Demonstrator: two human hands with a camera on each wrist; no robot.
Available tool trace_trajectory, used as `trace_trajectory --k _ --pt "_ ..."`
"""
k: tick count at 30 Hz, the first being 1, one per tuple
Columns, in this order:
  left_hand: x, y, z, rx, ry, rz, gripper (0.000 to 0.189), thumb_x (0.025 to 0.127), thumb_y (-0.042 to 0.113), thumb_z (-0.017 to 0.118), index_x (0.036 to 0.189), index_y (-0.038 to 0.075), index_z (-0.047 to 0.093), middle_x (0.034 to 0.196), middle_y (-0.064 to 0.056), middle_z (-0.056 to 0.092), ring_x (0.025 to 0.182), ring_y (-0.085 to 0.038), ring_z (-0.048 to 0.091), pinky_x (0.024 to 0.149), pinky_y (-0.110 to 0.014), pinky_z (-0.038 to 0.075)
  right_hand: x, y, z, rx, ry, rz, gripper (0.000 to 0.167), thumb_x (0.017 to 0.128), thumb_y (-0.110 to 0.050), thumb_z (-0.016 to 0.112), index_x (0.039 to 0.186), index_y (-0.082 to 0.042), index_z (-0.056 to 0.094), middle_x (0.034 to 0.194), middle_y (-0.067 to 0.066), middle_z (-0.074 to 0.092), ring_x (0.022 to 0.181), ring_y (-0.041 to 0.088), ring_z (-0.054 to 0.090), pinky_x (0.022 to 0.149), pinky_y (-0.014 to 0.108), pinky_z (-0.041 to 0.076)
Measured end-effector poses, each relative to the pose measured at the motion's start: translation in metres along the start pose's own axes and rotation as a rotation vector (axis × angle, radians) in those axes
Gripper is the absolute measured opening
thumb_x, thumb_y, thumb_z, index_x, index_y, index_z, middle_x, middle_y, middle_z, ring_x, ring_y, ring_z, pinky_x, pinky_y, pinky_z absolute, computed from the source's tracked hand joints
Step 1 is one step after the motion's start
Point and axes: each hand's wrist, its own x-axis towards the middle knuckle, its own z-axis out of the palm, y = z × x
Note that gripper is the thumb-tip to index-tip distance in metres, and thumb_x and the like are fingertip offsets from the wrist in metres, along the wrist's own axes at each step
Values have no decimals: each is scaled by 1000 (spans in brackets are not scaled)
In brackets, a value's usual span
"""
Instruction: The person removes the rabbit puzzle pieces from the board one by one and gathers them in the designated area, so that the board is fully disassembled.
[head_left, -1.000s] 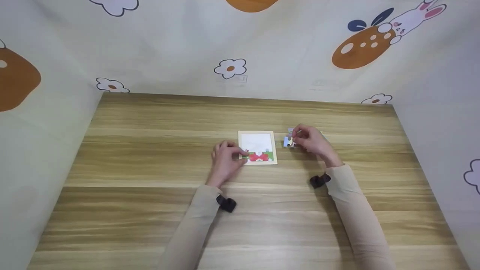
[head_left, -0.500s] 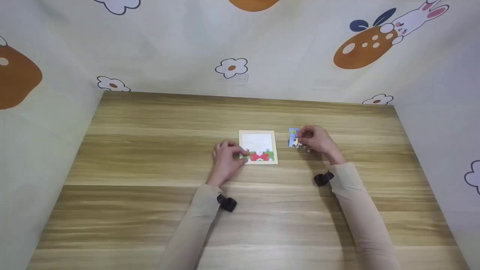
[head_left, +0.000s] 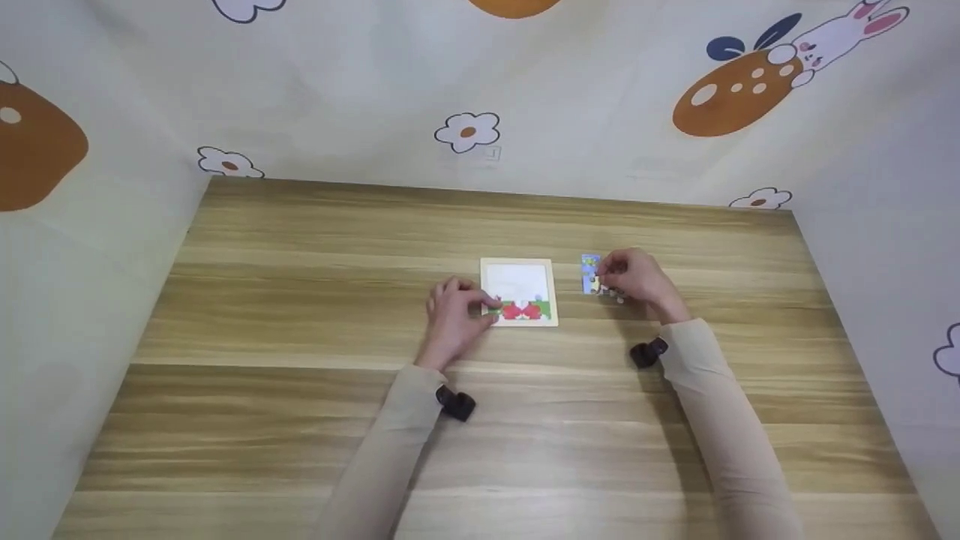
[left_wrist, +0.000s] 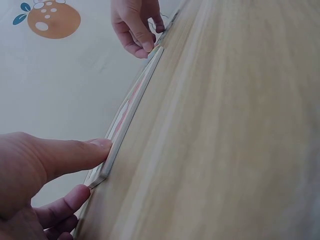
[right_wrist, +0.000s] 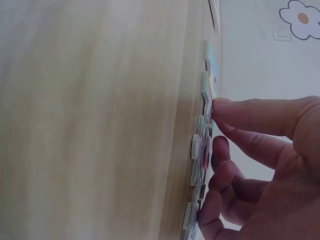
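A square jigsaw tray (head_left: 517,279) with a pale rim lies on the table. A strip of red and green puzzle pieces (head_left: 531,310) fills its near side, and the rest of its bed shows white. My left hand (head_left: 454,315) pinches the tray's near left corner, thumb on top and a finger at the edge, as the left wrist view shows. To the right of the tray, my right hand (head_left: 636,279) pinches a puzzle piece (right_wrist: 206,92) between thumb and forefinger. Blue puzzle pieces (head_left: 589,276) show beside its fingertips; the hand hides others.
Several more loose pieces (right_wrist: 195,147) lie in a low, overlapping row under my right hand in the right wrist view. The wood-grain table (head_left: 315,300) meets a printed cloth wall (head_left: 360,97) at the back and sides. Dark wrist cameras (head_left: 456,403) sit on both sleeves.
My right hand has shifted slightly to the right, and more of the blue pieces shows beside its fingers. The left hand keeps its grip on the tray corner.
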Motion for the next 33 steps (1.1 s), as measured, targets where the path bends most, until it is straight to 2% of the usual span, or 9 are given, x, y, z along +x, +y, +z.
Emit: trace_trajectory --k 3,10,13,19,27,33 --pt "1 0 1 1 -2 5 16 75 17 81 90 21 76 120 -5 54 121 -29 35 106 -45 20 0 1 0 -10 3 -2 9 87 4 61 95 7 65 85 10 61 74 15 51 62 22 42" --pt "1 -1 3 15 16 55 15 75 15 82 88 19 77 116 -5 55 117 -29 38 103 -45 23 0 5 1 -73 47 -75 3 86 1 65 84 -1 65 82 10 63 72 14 53 62 22 43" --pt "1 -1 3 5 20 52 15 75 15 82 88 19 76 116 -6 55 117 -29 38 103 -46 22 -1 4 3 -73 57 -84 3 86 2 65 85 -1 65 84 11 64 73 16 54 64 23 44" --pt "0 0 3 14 13 35 18 75 14 81 90 20 74 118 -8 53 119 -30 35 106 -47 19 -8 -2 12 -24 12 -111 6 86 3 65 92 3 64 84 10 62 74 17 54 67 26 44" --pt "1 8 2 52 25 46 20 74 16 81 91 22 73 126 -2 50 126 -33 30 106 -51 16 -18 -17 26 -38 -17 -222 9 84 0 68 93 3 67 90 11 63 73 18 50 67 30 41" --pt "4 15 5 65 1 48 22 77 16 79 96 26 75 123 3 50 126 -31 28 102 -56 15 -21 -26 37 -21 -57 -273 15 82 3 68 97 3 68 98 13 66 85 23 57 76 34 45"
